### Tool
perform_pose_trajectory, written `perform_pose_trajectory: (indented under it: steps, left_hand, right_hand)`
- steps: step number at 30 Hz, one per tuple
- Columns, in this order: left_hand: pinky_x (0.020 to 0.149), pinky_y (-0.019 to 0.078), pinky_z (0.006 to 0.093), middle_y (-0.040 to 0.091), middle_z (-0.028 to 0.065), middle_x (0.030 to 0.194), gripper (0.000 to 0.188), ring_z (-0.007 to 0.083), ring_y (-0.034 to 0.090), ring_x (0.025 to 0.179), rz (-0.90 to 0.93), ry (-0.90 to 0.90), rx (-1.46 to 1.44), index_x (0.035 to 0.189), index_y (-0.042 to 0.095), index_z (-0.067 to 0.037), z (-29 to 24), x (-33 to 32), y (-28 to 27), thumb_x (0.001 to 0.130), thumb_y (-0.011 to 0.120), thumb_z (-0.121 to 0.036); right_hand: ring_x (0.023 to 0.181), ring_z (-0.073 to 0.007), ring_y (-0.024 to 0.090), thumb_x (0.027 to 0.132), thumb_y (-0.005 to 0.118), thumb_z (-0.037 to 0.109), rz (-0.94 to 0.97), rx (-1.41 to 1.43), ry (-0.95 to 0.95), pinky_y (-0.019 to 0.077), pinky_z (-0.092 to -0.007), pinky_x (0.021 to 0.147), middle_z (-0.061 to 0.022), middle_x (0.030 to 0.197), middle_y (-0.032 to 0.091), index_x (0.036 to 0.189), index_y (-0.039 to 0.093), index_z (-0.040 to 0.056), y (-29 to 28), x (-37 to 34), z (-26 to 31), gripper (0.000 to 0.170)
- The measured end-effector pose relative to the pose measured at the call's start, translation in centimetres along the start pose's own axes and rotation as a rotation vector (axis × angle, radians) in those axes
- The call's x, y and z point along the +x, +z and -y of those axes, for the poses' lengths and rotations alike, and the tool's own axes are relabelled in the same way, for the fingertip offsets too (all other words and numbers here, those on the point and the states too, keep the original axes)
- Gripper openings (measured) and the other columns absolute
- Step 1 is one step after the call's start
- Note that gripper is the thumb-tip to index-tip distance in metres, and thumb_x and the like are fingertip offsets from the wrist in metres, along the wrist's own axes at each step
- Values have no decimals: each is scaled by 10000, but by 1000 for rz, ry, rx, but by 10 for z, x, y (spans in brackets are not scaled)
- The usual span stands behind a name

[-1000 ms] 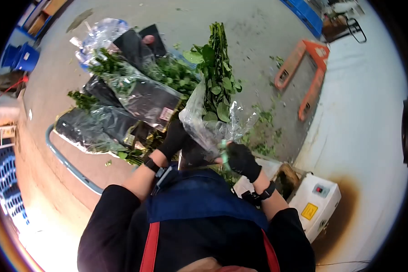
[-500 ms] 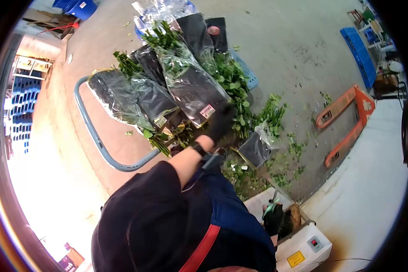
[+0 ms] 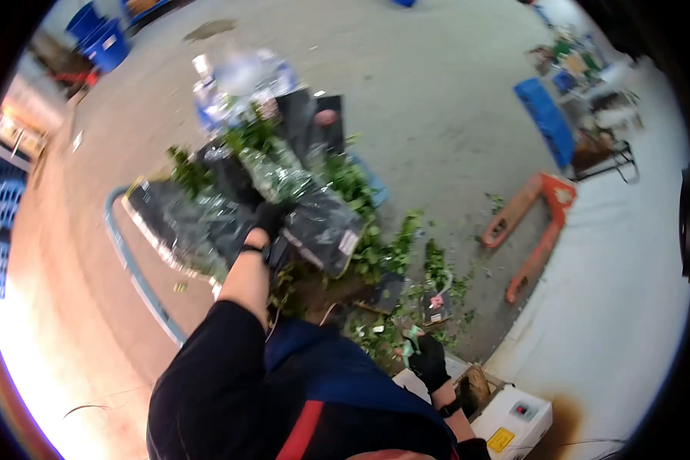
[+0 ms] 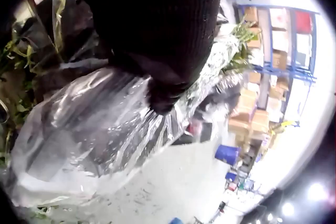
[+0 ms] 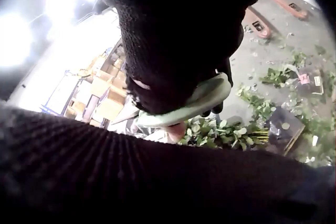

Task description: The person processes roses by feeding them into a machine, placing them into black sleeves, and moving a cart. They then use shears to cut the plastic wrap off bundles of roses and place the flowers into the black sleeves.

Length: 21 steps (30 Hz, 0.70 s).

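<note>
My left hand, in a black glove, reaches into a pile of leafy stem bunches in clear and black plastic sleeves. In the left wrist view its fingers pinch a wrapped bunch, and creases spread through the plastic from the fingertips. My right hand, also black-gloved, grips light-green-handled pruning shears low at the right. Their curved handle crosses the palm side in the right wrist view; the blades are mostly hidden. Two smaller sleeved bunches, one with a pink label, lie right of the pile.
A grey curved rail borders the pile on the left. Loose leaves litter the floor. A white machine box with a red switch stands beside my right forearm. Orange pallet-jack forks lie near the white wall.
Both hands held a sleeved bunch in front of me; it now lies right of the pile. My left hand crossed leftward over the pile onto another bunch. The shears stay in my right hand.
</note>
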<state>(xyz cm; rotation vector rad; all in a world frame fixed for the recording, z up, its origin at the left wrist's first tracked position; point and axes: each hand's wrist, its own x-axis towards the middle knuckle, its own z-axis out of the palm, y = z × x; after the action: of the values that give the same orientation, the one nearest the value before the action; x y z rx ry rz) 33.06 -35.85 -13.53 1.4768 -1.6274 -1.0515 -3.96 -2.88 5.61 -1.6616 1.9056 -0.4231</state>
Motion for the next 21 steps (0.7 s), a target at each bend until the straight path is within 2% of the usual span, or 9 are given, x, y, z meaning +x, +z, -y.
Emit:
perform_pose_trajectory:
  steps: [4,5,8,12,14,16,18,19,21]
  left_hand:
    - [709,493,315,680,107,910,352,187,630,801,-62,-115,-219,1070,617,0,-30,-26,32,781,673,-192]
    - [732,490,315,671,128,966,415,195,631,841,-22,-209,-729,1092,581,18,-81,-39,31,742,712,-162]
    - [784,477,350,660,142,1006,478,224,625,918,62,-22,-230,1124,560,-11,-175,-75,23,699,743,-129]
    - [845,459,359,654,150,1029,504,254,619,973,331,124,-331,1167,549,-15,-236,-88,19,722,729,-171]
    - [833,465,329,653,114,1027,470,209,615,930,462,26,-339,1145,566,-5,-264,-94,9,734,717,-174]
    - [846,462,314,641,94,1036,468,179,587,944,670,-163,-277,1160,553,3,-251,-90,3,740,699,-142]
    - [849,461,312,638,84,1035,458,165,580,938,706,-69,-329,1161,549,7,-248,-92,5,741,681,-118]
    - [850,461,312,636,80,1035,453,158,576,935,717,-35,-353,1162,548,10,-245,-96,3,742,672,-106]
    - [853,458,311,638,74,1032,449,148,575,931,752,-22,-340,1161,550,9,-259,-115,12,733,656,-77]
  right_hand:
    - [783,-297,611,696,788,383,123,189,28,477,-357,693,-154,841,605,964,586,18,-12,38,44,496]
    - [735,-231,585,742,758,358,156,222,-32,470,-331,670,-104,819,595,1051,570,29,-17,49,59,489]
    - [765,-122,551,844,656,389,360,597,58,456,-279,678,-15,874,597,1172,533,26,-7,72,75,505]
    - [831,-46,501,866,579,494,581,1048,182,410,-193,667,-2,996,602,1161,566,44,5,95,78,538]
    - [810,-46,504,864,581,496,655,1238,360,405,-185,645,-7,1027,610,1143,586,59,11,102,74,519]
    - [841,-50,527,859,586,500,606,1189,334,425,-199,684,-21,1053,613,1165,573,66,9,98,76,532]
    - [933,-107,562,906,544,424,527,1358,98,428,-248,836,-81,1113,607,1160,566,49,23,88,61,454]
    - [779,-115,557,896,558,427,506,1404,-98,444,-226,703,-90,1065,618,1115,564,24,50,95,42,458]
    - [895,-150,575,926,484,459,363,1359,-167,447,-276,811,-116,1073,609,1100,580,26,77,111,15,477]
